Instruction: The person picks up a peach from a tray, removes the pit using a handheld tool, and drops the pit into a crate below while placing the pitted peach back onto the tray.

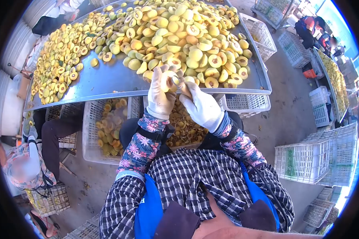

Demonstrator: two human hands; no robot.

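My left hand [160, 95], in a whitish work glove, is closed around a halved yellow peach [166, 81], its cut face turned to the right. In my gloved right hand [203, 107] is a pitting knife [178, 82] with a small metal loop at its tip, which is against the cut face of the fruit. Both hands are raised over the near edge of the metal table [111, 75]. Just beyond them lies a big heap of peach halves [175, 38], many showing brown pits or hollows.
Under the table stands a white crate [90, 131] holding peach halves. Pits and scraps [187, 125] fill a container between my knees. Another person [26, 163] sits at the left. Stacked plastic crates [303, 159] and more people [309, 30] are at the right.
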